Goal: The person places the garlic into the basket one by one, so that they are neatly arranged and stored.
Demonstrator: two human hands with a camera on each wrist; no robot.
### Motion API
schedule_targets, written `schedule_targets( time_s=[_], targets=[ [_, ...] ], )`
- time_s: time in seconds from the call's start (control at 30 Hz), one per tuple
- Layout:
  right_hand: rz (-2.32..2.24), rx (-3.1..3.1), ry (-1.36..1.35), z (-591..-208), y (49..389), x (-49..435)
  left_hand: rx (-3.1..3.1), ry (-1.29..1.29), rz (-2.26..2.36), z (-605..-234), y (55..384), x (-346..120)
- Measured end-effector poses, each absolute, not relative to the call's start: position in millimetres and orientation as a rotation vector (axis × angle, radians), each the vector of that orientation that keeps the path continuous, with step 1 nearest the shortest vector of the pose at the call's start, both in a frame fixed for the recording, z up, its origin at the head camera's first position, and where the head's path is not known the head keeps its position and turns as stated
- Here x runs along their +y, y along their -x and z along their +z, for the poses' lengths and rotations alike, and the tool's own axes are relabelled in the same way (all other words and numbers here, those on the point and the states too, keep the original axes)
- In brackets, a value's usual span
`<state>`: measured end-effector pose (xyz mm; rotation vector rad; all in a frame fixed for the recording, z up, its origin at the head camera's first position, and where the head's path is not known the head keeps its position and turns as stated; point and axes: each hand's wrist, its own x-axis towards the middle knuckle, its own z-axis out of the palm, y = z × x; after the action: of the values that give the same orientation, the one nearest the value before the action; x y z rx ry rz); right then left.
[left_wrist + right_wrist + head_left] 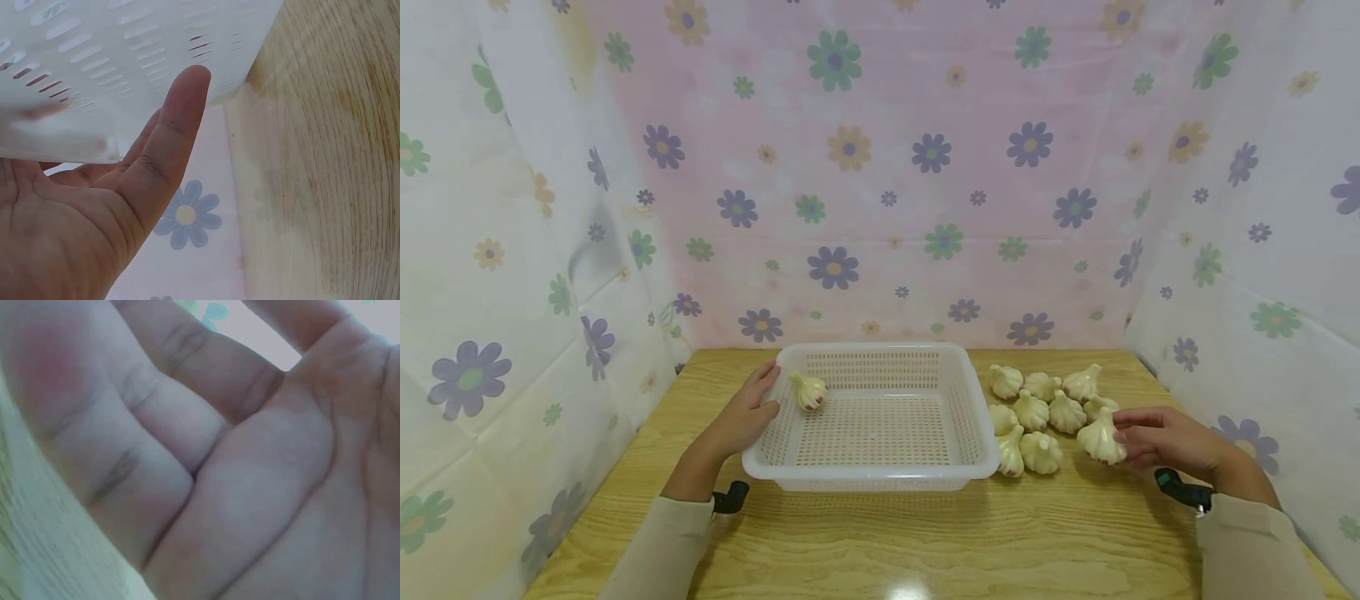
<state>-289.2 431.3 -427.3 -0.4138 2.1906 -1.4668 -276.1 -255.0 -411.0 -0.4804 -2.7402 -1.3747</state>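
A white plastic basket [872, 472] with slotted walls stands on the table, one garlic bulb [809, 391] inside at its left end. My left hand [741, 421] grips the basket's left rim. In the left wrist view, a finger of the left hand [147, 169] lies along the slotted outer wall [125, 44]. At the right, my right hand [1176, 442] pinches a garlic bulb [1101, 439] between thumb and fingers, its stem pointing up. Only the palm and finger bases of the right hand [219, 462] fill the right wrist view; the bulb is hidden there.
Several garlic bulbs [1032, 410] lie clustered on the wooden table [880, 550] between the basket's right side and my right hand. Flower-printed cloth [887, 200] closes off the back and both sides.
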Motion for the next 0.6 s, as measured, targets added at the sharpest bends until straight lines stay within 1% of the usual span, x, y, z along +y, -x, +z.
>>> schedule_targets(
  time_s=[0.33, 0.43, 0.6],
  targets=[
    [-1.437, 2.375, 0.656, -423, 289, 419, -2.746, 0.470, -1.372, -413, 277, -255],
    [-1.429, 2.405, 0.698, -419, 288, 414, -2.751, 0.467, -1.364, -413, 277, -255],
    [-1.396, 2.508, 0.682, -411, 288, 404, -2.748, 0.464, -1.372, -412, 277, -255]
  ],
)
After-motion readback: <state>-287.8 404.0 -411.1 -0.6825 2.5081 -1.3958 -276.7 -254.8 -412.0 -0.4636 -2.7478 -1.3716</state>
